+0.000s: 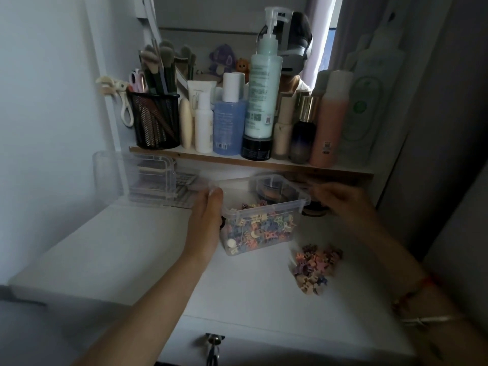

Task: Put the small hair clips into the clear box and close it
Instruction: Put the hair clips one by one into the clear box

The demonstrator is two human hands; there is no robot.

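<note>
head view | my left hand (pixel 208 220) wraps the left end of the clear box (pixel 261 215) on the white worktop (pixel 132 247) | my right hand (pixel 340 199) is blurred at its right rim, grip unclear | box open, holding hair clips | loose hair clips (pixel 315 266) piled right of it

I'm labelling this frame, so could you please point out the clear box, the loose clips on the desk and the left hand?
clear box (pixel 266 207): head view, front rim.
loose clips (pixel 315 265): head view, middle of the pile.
left hand (pixel 206 220): head view, back of the hand.
</note>
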